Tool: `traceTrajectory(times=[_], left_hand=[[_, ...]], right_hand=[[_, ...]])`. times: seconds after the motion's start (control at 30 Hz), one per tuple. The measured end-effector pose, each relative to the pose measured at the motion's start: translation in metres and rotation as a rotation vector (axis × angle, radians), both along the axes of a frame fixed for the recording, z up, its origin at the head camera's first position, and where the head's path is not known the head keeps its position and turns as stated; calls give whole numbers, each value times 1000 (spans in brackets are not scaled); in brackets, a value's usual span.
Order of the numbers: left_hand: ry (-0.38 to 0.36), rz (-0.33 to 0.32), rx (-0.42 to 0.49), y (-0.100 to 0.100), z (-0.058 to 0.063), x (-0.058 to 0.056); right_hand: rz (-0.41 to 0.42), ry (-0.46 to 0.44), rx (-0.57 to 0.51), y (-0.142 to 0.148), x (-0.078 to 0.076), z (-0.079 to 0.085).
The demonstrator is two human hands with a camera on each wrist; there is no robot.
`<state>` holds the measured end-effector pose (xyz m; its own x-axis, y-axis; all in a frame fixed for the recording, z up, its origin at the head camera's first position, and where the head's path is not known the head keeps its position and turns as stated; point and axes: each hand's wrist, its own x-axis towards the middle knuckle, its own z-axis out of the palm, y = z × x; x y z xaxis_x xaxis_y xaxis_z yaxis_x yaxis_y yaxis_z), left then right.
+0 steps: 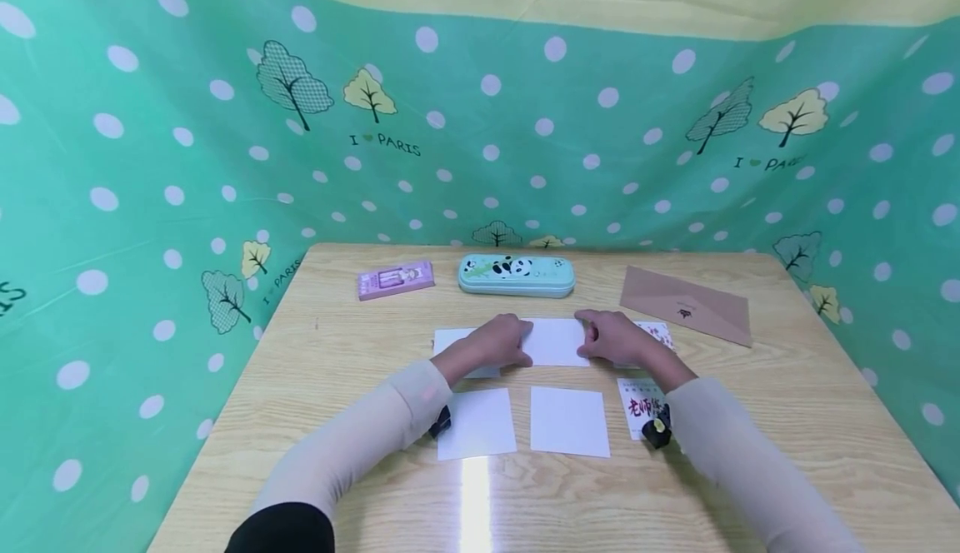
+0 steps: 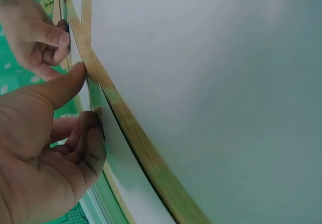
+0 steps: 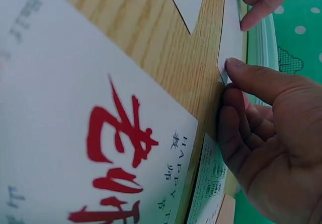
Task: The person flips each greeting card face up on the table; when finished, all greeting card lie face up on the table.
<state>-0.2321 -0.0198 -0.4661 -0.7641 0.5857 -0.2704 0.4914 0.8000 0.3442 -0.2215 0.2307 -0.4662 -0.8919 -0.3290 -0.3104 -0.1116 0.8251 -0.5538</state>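
The left arm [image 1: 375, 430], in a pale long sleeve and bent at the elbow, and the matching right arm [image 1: 738, 453] slanted inward toward the light wooden table's [image 1: 292, 378] far edge. The bare left hand [image 1: 497, 341] and bare right hand [image 1: 617, 337] faced each other, apart, 1 thumb on each nearer the near edge, index fingertips farther forward, remaining fingers curled toward the palms.

wood-grain table [image 1: 285, 386] | white cards [image 1: 570, 421] | printed cards [image 1: 637, 403] | purple box [image 1: 396, 280] | panda case [image 1: 516, 278] | brown envelope [image 1: 686, 305]
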Motion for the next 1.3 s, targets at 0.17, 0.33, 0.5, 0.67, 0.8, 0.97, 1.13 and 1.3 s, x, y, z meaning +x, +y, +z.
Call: traceTrajectory(times=[0.17,0.33,0.5,0.67,0.8,0.97,1.13,1.3], left_hand=[[75,-41,-52,3,3,1],[96,-40,-75,1,2,2],[85,-3,-66,-3,1,2],[98,-9,-73,-4,2,3],[103,-8,-85,-4,3,3],[113,-10,-96,-4,3,2],[113,-7,-90,-5,2,2],[102,12,-51,-6,1,2]], right_hand=[[-32,17,0,0,0,-2],[-81,-4,-17,-3,2,0],[-114,-59,-38,-6,0,5],[-155,-115,-52,-5,-4,5],[-190,-150,-82,-4,-6,6],[-224,-165,-131,-2,-7,6],[-219,-159,-163,-4,-7,4],[-188,-140,-164,-4,-5,0]])
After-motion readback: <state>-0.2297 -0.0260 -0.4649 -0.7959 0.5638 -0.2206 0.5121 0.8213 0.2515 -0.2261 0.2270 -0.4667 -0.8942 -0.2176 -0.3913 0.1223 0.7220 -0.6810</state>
